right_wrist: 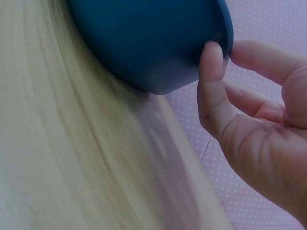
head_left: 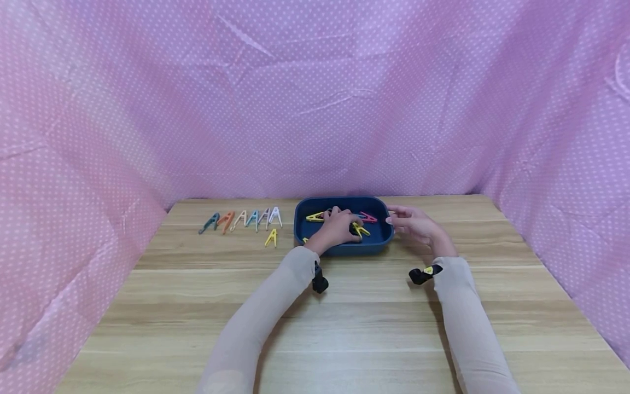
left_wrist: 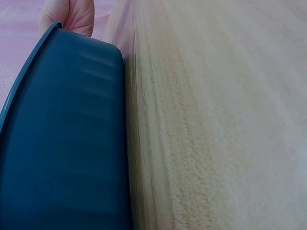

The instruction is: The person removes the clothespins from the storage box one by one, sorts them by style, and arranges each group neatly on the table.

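A dark blue plastic basin [head_left: 343,249] stands on the table with several plastic clothespins in it. My left hand [head_left: 337,229] reaches into it with bent fingers. A yellow clothespin [head_left: 361,230] lies between its thumb and forefinger; whether they grip it is unclear. Beyond that hand is a pink-red clothespin [head_left: 368,218], and another yellow clothespin [head_left: 315,216] lies at the basin's left. My right hand [head_left: 415,224] holds the basin's right end, its thumb [right_wrist: 211,62] against the wall near the rim. In the left wrist view the basin's side hides the left fingers.
Left of the basin, clothespins stand out in a row, among them dark teal [head_left: 210,223], orange [head_left: 226,221] and white [head_left: 276,215] ones. A lone yellow clothespin [head_left: 272,237] lies nearer. Pink dotted cloth [head_left: 325,109] hangs behind the wooden table [head_left: 354,328].
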The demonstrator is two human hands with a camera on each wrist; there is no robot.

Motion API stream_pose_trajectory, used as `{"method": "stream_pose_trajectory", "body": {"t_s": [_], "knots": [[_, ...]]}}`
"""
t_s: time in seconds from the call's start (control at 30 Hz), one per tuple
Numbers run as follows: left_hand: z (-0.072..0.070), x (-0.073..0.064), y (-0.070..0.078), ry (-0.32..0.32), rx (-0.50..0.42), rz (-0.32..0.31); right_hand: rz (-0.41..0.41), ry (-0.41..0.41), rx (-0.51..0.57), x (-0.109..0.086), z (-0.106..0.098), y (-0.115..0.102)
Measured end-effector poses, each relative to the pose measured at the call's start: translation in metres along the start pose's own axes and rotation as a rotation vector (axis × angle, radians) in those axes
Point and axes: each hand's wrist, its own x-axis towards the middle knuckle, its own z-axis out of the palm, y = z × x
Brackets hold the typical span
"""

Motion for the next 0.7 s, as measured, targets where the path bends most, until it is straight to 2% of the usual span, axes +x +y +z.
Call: {"method": "stream_pose_trajectory", "body": {"t_s": [0.7], "knots": [[-0.0004,-0.0005,0.0033,0.049,0.093,-0.038,0.027,0.006,0.046,-0.0024,0.0026,-0.0039]]}}
